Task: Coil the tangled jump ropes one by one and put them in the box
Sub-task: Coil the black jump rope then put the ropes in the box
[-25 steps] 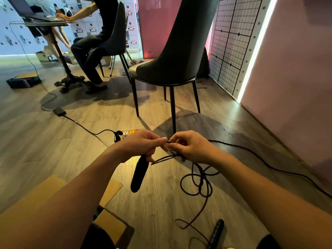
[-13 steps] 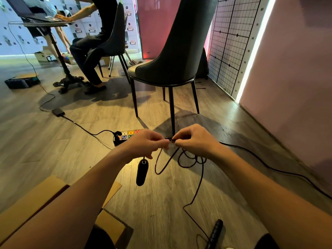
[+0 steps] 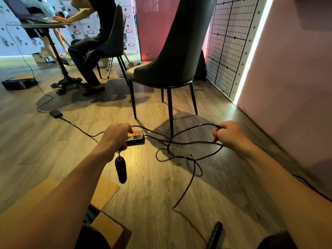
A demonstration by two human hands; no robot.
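Wood-look flooring (image 3: 152, 194) runs across the room, and above it a black jump rope (image 3: 181, 153) hangs stretched between two hands held well apart. From the left hand (image 3: 117, 136), closed around the cord, one black handle (image 3: 120, 170) dangles straight down on a short length. The right hand (image 3: 229, 134) is closed in a fist on a bend of the cord, with two strands leaving it toward the left. Between the hands the strands cross and knot into loose loops, and one long strand drops from the tangle to the floor and trails toward the second handle (image 3: 214, 234), which lies on the floor at the near edge.

At near left sits a cardboard box (image 3: 106, 191) with its flaps open; what is inside cannot be made out. Just beyond the left hand a power strip (image 3: 136, 137) with coloured sockets lies on the floor, its cable running left to an adapter (image 3: 56, 113). Farther off stands a dark chair (image 3: 172, 56), empty, its legs near the rope's far strands. At far left a person (image 3: 93, 38) sits on another chair at a small table (image 3: 45, 26). A gridded panel (image 3: 231, 42) leans at far right beside a pink wall (image 3: 291, 78).
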